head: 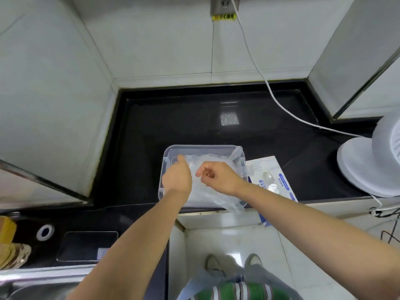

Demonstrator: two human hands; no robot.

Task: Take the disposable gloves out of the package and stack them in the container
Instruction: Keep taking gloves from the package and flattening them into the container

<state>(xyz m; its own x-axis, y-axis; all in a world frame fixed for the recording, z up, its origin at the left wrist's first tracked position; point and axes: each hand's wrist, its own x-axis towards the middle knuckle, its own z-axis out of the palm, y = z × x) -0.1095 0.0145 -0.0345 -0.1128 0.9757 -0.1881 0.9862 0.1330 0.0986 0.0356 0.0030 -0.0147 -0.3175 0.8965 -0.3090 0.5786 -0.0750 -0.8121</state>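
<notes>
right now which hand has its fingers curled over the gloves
The right hand: its fingers curl in, pinching the clear gloves in the container. The left hand reaches in with fingers stretched forward.

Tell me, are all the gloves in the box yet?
Partly. Some gloves lie in the container. The left hand touches them and the right hand seems to pinch one. Others hang over the front rim and need tucking in. I can't tell whether the package beside it is empty.
</notes>
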